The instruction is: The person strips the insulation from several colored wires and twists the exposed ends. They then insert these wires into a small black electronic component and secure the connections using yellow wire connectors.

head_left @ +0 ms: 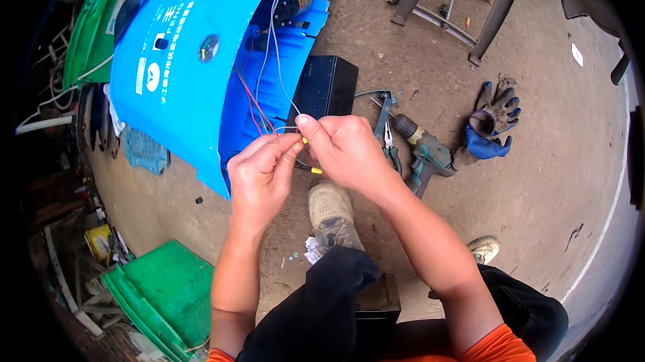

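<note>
My left hand point(261, 170) pinches thin wires between thumb and fingertips. Close against it, my right hand point(349, 150) is closed on a wire with a small yellow connector point(306, 140) at its end. Red wires point(254, 101) and grey wires point(274, 46) run from inside the open blue plastic housing point(181, 59) to my fingers. Below my hands hangs a second yellow connector point(316, 170). Within the housing a black motor-like part point(285, 9) shows. A black box-shaped battery point(327, 90) stands beside the opening. The exact joint between the wires is partly hidden by my fingers.
Pliers point(390, 140), a cordless drill point(426, 157) and work gloves point(494, 113) lie on the dirt floor to the right. A stool point(463, 6) stands at the far right. Green plastic containers point(161, 298) sit at the left. My shoe point(330, 207) is just below my hands.
</note>
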Demonstrator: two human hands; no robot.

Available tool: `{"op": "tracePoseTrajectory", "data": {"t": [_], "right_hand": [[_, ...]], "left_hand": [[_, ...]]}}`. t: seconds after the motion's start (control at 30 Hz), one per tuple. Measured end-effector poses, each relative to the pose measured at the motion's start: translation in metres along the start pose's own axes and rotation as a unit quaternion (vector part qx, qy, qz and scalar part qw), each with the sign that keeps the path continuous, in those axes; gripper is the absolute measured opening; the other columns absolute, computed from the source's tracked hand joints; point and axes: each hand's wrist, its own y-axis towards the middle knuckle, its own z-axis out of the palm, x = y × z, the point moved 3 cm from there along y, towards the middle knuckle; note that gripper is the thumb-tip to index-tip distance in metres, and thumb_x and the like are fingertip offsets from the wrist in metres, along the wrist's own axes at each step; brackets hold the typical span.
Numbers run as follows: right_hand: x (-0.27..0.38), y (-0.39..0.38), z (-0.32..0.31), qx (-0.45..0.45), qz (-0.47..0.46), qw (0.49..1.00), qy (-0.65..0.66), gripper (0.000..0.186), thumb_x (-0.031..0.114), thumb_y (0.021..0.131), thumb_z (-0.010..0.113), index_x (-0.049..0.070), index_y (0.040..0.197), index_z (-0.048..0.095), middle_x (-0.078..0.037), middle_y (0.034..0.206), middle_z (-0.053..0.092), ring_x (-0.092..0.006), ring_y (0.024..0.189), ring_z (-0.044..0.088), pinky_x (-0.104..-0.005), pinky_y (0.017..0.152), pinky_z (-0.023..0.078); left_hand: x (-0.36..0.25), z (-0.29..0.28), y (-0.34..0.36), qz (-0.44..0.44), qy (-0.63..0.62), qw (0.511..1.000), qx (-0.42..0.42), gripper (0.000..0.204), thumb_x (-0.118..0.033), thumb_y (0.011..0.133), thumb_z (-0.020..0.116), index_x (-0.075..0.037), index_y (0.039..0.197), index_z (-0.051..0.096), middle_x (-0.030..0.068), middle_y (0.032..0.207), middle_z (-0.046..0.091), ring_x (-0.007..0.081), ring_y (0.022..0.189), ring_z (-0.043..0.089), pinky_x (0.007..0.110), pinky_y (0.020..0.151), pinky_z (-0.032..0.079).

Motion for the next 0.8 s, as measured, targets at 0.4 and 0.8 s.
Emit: {"op": "tracePoseTrajectory", "data": {"t": [0.4, 0.8], "right_hand": [[-0.002, -0.009, -0.011, -0.022, -0.205, 0.978, 0.024, 0.005, 0.004, 0.091, 0.066, -0.001, 0.09, 0.066, -0.015, 0.082, 0.064, -0.0296, 0.074, 0.066, -0.0363, 0.063, 0.051], [-0.007, 0.002, 0.002, 0.052, 0.04, 0.995, 0.069, 0.043, 0.032, 0.101, 0.059, -0.001, 0.073, 0.065, -0.014, 0.059, 0.059, -0.0243, 0.053, 0.06, -0.0386, 0.052, 0.045]], "left_hand": [[0.0, 0.004, 0.0, -0.027, -0.035, 0.999, -0.001, 0.008, 0.0, 0.085, 0.075, 0.001, 0.093, 0.074, 0.0135, 0.08, 0.072, 0.0221, 0.065, 0.069, 0.031, 0.059, 0.053], [0.002, 0.004, 0.0, -0.002, -0.016, 1.0, -0.007, 0.01, 0.002, 0.087, 0.074, 0.002, 0.097, 0.075, 0.0088, 0.08, 0.072, 0.0121, 0.063, 0.064, 0.026, 0.058, 0.051]]}}
